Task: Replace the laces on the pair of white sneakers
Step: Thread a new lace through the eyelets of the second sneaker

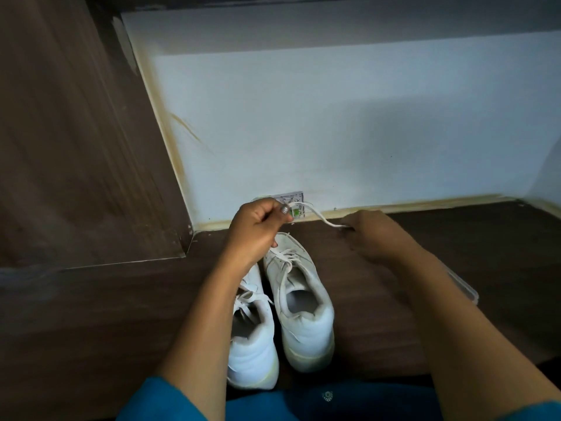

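Above sneakers (300, 299): lace (321, 218) spans between gripping left hand (258, 226) and right hand (373, 235) pinching end.

The person wears a teal-blue fabric top. Its left sleeve (170, 402) shows as a broad fold at the lower edge, its right sleeve (546, 411) only as a sliver in the corner. Both forearms are bare below the sleeves. The thumbnail (284, 209) of the left hand (258, 226) carries greyish metallic polish. Between the arms lies a darker blue garment (364, 404) printed with a small pale round emblem (327, 396).
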